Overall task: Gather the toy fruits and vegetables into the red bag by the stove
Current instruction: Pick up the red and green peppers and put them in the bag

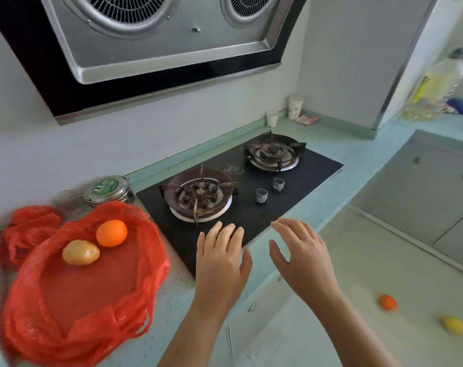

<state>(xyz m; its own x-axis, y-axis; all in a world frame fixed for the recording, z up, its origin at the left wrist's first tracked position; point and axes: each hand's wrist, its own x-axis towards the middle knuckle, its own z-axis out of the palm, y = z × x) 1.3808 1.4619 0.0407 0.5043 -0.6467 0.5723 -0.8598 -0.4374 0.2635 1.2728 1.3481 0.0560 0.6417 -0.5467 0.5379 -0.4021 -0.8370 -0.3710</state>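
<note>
Partly filled: bag [87, 295] left of stove [291, 186], open, holding orange [111, 233] and yellow fruit [80, 252]; orange toy [388, 302] and yellow toy [454, 325] on floor [362, 271] at right, yet to gather; left hand [222, 258] and right hand [302, 258] spread, empty, over stove front.

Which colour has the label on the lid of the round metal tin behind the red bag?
Green with white marks, on the round metal tin; the head view shows it.

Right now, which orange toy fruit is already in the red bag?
The round orange toy fruit left of the stove, resting in the red plastic bag; the other orange one lies on the floor.
</note>
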